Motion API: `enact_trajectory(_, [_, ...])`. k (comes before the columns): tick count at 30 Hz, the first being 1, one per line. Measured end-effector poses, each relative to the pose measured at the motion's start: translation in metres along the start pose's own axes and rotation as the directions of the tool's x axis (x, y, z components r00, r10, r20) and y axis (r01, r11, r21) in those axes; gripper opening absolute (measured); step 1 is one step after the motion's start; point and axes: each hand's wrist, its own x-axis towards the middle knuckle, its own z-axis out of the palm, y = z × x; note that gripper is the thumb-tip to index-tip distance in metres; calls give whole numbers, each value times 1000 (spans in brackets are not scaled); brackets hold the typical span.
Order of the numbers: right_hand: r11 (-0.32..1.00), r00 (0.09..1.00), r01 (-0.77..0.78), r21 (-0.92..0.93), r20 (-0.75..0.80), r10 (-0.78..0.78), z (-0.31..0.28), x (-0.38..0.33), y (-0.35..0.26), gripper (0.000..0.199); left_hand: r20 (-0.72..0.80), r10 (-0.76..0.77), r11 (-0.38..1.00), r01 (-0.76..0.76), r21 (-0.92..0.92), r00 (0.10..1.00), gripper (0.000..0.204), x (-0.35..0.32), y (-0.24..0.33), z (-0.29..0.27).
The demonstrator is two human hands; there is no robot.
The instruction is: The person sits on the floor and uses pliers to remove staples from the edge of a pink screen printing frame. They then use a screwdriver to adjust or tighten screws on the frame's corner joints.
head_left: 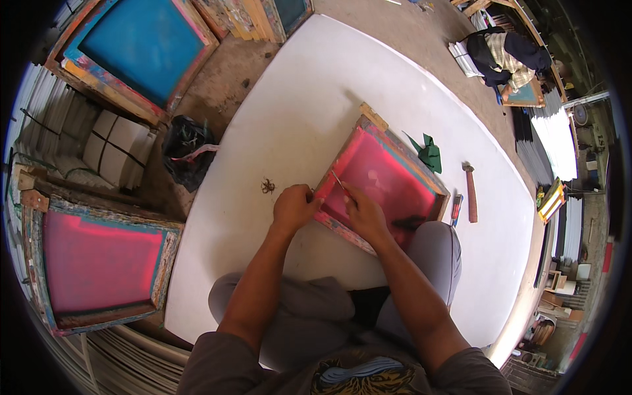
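Note:
A wooden screen-printing frame (405, 168) with pink mesh lies tilted on the white surface before my crossed legs. My right hand (363, 214) is closed around a thin metal-tipped tool (338, 179), its tip at the frame's left rail; the handle is hidden in my fingers. Beside that rail my left hand (296, 205) is closed, fingertips pressed together against the wood. Whether they pinch anything small cannot be seen. Left of this hand sits a little heap of thin brownish bits (268, 185).
Right of the frame lie a green cloth-like piece (429, 154), a screwdriver (456, 209) and a hammer (470, 192). More screen frames, one pink (99, 260) and one blue (141, 49), stand at left near a black plastic bag (187, 151). Another person (507, 56) bends down at far right.

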Motion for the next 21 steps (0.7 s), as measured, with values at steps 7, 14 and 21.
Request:
enact_trajectory(7, [999, 997, 16, -46, 73, -12, -2, -12, -13, 38, 33, 7, 999, -9, 53, 999, 45, -9, 9, 1])
enact_trajectory(14, [1000, 997, 17, 10, 77, -18, 1, -17, -8, 39, 71, -60, 982, 47, 181, 996, 42, -16, 16, -3])
enact_trajectory(21, [996, 998, 32, 79, 50, -36, 1, -13, -4, 38, 76, -48, 990, 38, 134, 996, 40, -13, 13, 1])
